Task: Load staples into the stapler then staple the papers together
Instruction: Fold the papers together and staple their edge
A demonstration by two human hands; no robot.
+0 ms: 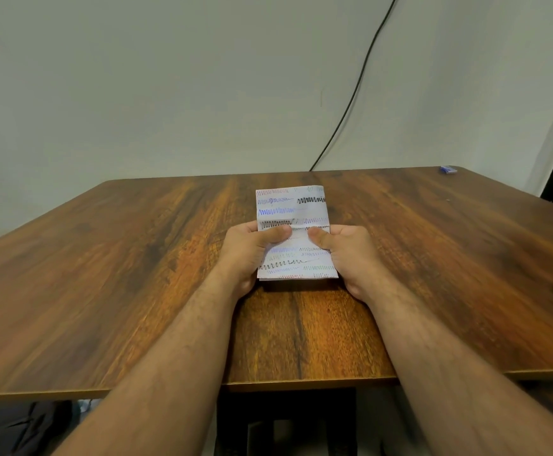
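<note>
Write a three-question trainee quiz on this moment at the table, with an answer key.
1. True or false: only one hand grips the papers.
2. Multiple choice: the small blue object lies at (A) the table's far right corner, (B) the near edge, (C) on top of the papers.
3. Short answer: is a stapler in view?

Key
1. False. The left hand and right hand each hold a side edge, thumbs on top.
2. A. It sits at the far right corner of the wooden table, well away from the hands.
3. No stapler shows; what the blue object is cannot be told at this size.
</note>
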